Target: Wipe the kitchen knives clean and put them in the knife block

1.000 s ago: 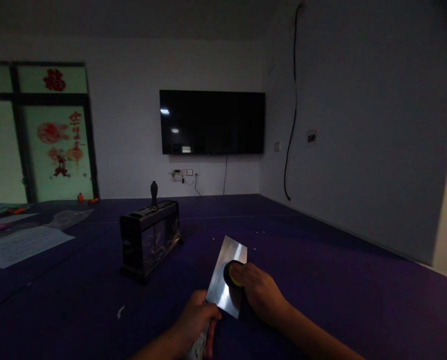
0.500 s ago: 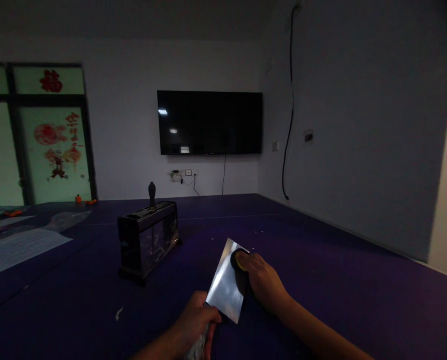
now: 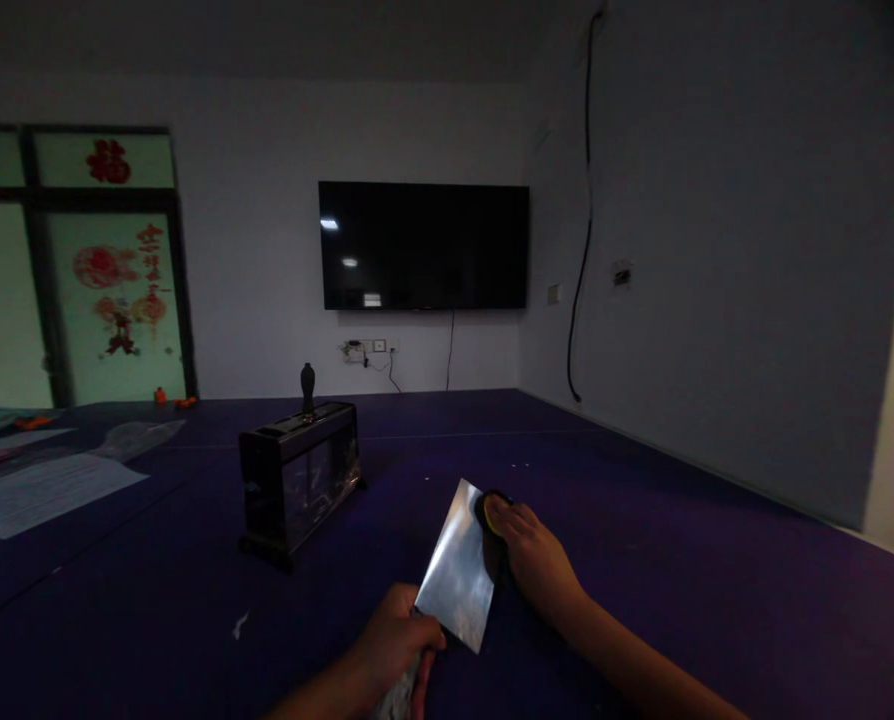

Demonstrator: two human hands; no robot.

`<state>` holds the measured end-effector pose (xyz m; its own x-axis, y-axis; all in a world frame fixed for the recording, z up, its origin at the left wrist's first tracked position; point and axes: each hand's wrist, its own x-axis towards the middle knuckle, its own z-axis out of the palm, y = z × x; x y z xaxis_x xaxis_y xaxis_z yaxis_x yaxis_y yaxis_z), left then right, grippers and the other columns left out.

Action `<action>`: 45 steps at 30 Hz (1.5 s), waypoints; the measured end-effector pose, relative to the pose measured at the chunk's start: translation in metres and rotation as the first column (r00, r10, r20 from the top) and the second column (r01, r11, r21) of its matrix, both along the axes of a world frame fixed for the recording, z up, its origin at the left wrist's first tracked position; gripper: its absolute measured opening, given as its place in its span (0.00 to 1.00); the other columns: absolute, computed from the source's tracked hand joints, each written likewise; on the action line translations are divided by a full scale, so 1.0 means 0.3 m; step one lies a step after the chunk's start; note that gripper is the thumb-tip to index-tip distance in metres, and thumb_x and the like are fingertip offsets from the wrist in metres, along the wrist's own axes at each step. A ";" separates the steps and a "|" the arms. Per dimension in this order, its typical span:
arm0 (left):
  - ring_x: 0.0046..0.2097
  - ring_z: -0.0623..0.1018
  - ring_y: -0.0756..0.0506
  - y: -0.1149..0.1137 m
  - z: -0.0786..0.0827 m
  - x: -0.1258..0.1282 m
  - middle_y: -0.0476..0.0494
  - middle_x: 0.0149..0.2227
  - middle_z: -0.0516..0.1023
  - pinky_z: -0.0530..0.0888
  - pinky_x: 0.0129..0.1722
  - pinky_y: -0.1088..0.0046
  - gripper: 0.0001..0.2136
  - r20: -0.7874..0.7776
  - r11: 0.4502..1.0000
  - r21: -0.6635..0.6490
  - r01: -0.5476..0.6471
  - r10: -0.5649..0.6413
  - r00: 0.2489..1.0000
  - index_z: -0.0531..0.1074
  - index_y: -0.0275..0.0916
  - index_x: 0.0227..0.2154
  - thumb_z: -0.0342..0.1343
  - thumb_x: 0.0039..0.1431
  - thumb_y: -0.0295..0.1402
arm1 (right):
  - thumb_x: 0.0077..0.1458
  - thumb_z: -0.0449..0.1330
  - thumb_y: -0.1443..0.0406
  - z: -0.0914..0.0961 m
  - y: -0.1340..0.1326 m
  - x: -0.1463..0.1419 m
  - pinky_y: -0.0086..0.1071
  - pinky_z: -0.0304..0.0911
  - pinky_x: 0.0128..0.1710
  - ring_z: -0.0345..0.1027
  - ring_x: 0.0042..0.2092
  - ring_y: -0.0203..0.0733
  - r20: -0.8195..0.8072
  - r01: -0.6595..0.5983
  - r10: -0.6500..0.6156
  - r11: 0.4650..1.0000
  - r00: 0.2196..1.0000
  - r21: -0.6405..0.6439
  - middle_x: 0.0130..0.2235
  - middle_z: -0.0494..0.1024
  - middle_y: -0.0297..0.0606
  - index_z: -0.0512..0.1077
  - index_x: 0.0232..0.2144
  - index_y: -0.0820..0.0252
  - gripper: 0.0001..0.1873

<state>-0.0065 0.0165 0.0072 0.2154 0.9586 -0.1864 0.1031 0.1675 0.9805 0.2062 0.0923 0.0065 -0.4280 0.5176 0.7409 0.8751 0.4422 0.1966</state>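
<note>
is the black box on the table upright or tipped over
Upright: the box stands with its feet down on the table, and the black handle points up from its top.

Box [image 3: 301, 485] behind and left of the plate [image 3: 453, 580]

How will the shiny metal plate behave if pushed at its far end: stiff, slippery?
Probably fairly stiff: the metal plate looks flat, though the left hand grips only its near end. Likely slippery: its face looks smooth and reflective. Might pivot, since that grip sits away from the far end.
</note>
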 end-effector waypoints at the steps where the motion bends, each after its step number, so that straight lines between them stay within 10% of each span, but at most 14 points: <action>1: 0.09 0.57 0.55 -0.001 0.002 0.000 0.56 0.09 0.61 0.52 0.10 0.81 0.03 -0.002 1.000 -0.013 0.021 -0.021 1.000 0.62 0.37 0.20 0.46 0.38 0.25 | 0.46 0.45 0.79 0.000 -0.002 -0.001 0.37 0.61 0.49 0.62 0.48 0.43 0.005 0.005 -0.005 1.000 1.000 -0.002 0.50 0.68 0.42 0.63 0.51 0.66 0.28; 31: 0.12 0.60 0.55 0.010 0.008 0.010 0.56 0.11 0.62 0.53 0.12 0.81 0.04 0.029 0.994 0.072 -0.086 0.084 0.996 0.65 0.35 0.20 0.48 0.35 0.24 | 0.57 0.43 0.71 0.061 -0.159 -0.102 0.31 0.64 0.37 0.66 0.40 0.40 0.047 -0.426 0.440 0.887 0.897 -0.181 0.44 0.73 0.42 0.69 0.43 0.63 0.18; 45: 0.11 0.58 0.56 0.006 -0.001 -0.005 0.57 0.11 0.59 0.52 0.12 0.82 0.05 0.109 0.997 0.020 0.069 -0.071 0.992 0.62 0.37 0.20 0.53 0.42 0.31 | 0.56 0.44 0.72 0.094 -0.132 -0.076 0.32 0.61 0.44 0.64 0.45 0.40 -0.102 -0.344 0.328 0.901 0.939 -0.266 0.48 0.70 0.40 0.67 0.47 0.61 0.19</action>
<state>-0.0080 0.0183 0.0068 0.3003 0.9431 -0.1428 0.0062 0.1478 0.9890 0.1835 0.0528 0.0347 -0.5761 0.5369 0.6163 0.6708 0.7414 -0.0188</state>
